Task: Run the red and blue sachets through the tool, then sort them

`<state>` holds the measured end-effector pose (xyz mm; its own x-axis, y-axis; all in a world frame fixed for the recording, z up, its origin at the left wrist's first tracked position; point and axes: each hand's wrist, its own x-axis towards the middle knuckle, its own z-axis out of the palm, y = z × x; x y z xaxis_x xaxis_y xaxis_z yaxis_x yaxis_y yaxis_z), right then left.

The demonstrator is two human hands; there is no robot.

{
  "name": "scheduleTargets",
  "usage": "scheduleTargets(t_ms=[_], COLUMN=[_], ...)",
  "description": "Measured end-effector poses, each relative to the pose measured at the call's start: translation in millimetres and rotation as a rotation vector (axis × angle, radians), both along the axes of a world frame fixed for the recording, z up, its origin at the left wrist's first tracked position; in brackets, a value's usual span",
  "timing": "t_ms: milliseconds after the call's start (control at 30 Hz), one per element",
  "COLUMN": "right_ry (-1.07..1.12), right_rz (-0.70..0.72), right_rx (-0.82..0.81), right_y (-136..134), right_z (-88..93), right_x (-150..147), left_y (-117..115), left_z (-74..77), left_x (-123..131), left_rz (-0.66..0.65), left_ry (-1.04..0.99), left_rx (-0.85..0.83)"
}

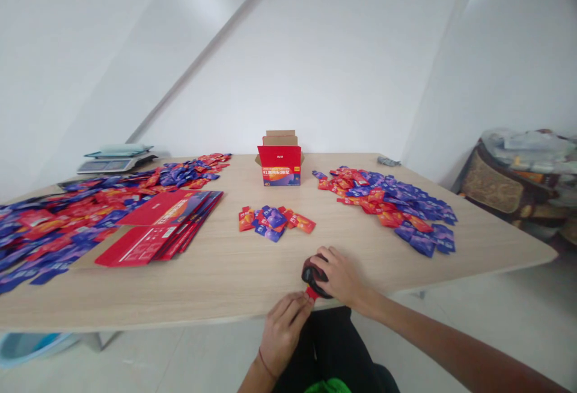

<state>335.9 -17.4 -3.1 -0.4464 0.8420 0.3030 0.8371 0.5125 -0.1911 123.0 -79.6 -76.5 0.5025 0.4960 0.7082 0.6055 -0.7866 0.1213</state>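
At the table's near edge, my right hand (340, 276) is wrapped over a dark, round tape dispenser (310, 271). My left hand (286, 321) has its fingers pinched together at the red front end of the dispenser; any tape between them is too small to make out. Beyond my hands lies a small group of red and purple sachets (273, 220). Farther back a red carton (282, 164) stands upright with its top flaps raised, its printed front facing me.
Flattened red cartons (166, 228) lie stacked on the left, beside a large spread of sachets (58, 222). Another sachet pile (392, 201) covers the right side. A scale (115, 161) sits at the back left. A loaded patterned chair (491, 176) stands right of the table (216, 285).
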Motion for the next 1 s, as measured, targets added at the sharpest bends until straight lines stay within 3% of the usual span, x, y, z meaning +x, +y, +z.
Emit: scheduleTargets(t_ms=[200, 367, 467, 567, 733, 867, 1000], right_ry=[0.009, 0.056, 0.287, 0.555, 0.767, 0.881, 0.993], right_rz=[-0.085, -0.131, -0.211, -0.361, -0.504, -0.460, -0.391], right_rx=[0.000, 0.011, -0.028, 0.011, 0.084, 0.104, 0.083], right_y=[45.9, 66.3, 71.9, 74.1, 62.2, 48.2, 43.5], right_z=[-10.6, -13.3, -7.7, -7.2, -28.9, -49.5, -57.8], right_x=[54.4, 77.0, 90.9, 118.1, 167.7, 185.1, 188.2], left_y=[2.4, 1.2, -3.4, -4.7, 19.6, 47.6, 61.0], left_z=[-2.9, 1.8, 15.0, 37.6, 71.2, 80.4, 87.0], left_x=[-0.3, 2.7, 6.1, 16.7, 56.5, 86.8, 95.9], left_rz=[-0.012, 0.003, 0.017, 0.067, 0.322, 0.450, 0.450], left_ry=[0.010, 0.021, 0.040, 0.068, 0.161, 0.304, 0.380], left_rx=[0.004, 0.009, -0.063, -0.177, -0.296, -0.485, -0.648])
